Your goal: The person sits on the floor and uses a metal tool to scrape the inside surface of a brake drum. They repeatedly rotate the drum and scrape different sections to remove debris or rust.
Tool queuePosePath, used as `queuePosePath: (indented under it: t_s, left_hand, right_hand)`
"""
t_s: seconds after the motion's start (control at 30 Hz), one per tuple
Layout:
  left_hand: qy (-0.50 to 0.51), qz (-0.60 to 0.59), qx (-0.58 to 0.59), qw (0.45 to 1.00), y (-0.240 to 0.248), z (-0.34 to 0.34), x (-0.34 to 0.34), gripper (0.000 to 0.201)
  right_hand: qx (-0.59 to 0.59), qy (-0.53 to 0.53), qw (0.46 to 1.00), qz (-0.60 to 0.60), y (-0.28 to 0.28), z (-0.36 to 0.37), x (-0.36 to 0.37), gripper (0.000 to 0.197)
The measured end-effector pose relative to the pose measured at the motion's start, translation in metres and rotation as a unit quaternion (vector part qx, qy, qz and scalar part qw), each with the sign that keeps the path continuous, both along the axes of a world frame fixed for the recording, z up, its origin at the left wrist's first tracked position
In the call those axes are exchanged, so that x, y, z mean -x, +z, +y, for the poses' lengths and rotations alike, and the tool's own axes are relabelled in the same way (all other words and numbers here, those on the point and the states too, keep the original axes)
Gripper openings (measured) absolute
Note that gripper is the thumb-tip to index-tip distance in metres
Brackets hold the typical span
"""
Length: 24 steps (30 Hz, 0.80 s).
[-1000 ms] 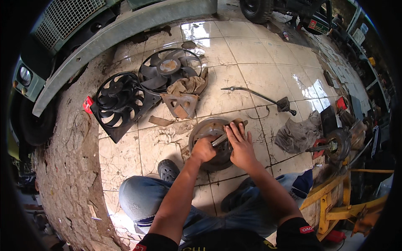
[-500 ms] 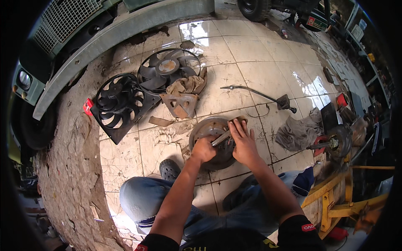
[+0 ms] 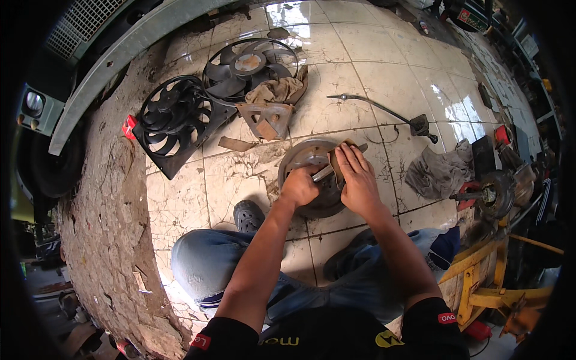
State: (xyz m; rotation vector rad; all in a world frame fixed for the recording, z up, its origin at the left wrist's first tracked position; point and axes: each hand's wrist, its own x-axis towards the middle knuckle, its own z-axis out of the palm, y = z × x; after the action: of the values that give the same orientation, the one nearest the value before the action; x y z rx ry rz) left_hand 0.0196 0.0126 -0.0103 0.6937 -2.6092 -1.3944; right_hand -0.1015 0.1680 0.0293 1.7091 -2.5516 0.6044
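Note:
A round metal drum or wheel (image 3: 292, 157) lies flat on the tiles between my feet, partly hidden by my hands. Above it, my left hand (image 3: 301, 186) is closed round the near end of a grey metal bar (image 3: 324, 174). The bar slants up to the right, its far tip just beyond my other fingers. My right hand (image 3: 358, 181) presses a brown piece of sandpaper (image 3: 333, 161) onto the bar, fingers straight and close together over it. The thumb of that hand is mostly hidden.
Two black radiator fans (image 3: 249, 63) and a rusty triangular bracket (image 3: 266, 120) with a rag lie ahead-left. To the right are a lever with a rod (image 3: 384, 111), a grey cloth (image 3: 441, 171) and a yellow metal frame (image 3: 480, 300). A vehicle bumper (image 3: 108, 69) juts in far left.
My right hand and the sandpaper have shifted along the bar, so more of its far tip shows. The left hand keeps its grip. The whole view has tilted slightly.

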Motion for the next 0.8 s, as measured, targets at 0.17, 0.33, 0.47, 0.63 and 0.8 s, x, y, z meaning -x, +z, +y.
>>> queuePosePath:
  t_s: [0.17,0.33,0.47,0.63,0.8]
  left_hand:
    - [0.001,-0.014,0.003,1.0,0.008,0.001,0.001,0.047]
    - [0.013,0.014,0.008,1.0,0.0,0.002,0.0,0.045]
    - [0.006,0.0,0.009,1.0,0.0,0.004,0.0,0.039]
    - [-0.008,0.012,-0.022,1.0,0.002,0.004,0.0,0.039]
    - [0.004,0.001,0.042,0.999,0.006,0.007,-0.001,0.041]
  right_hand:
    - [-0.02,-0.031,0.999,-0.039,0.001,-0.003,0.002,0.089]
    - [-0.032,-0.024,0.999,-0.006,-0.002,0.0,-0.019,0.086]
    - [-0.016,0.004,1.0,0.008,-0.002,0.003,-0.025,0.07]
    - [0.009,0.012,1.0,-0.011,-0.007,0.001,-0.016,0.06]
    - [-0.016,-0.021,0.999,-0.026,-0.007,-0.001,-0.004,0.065]
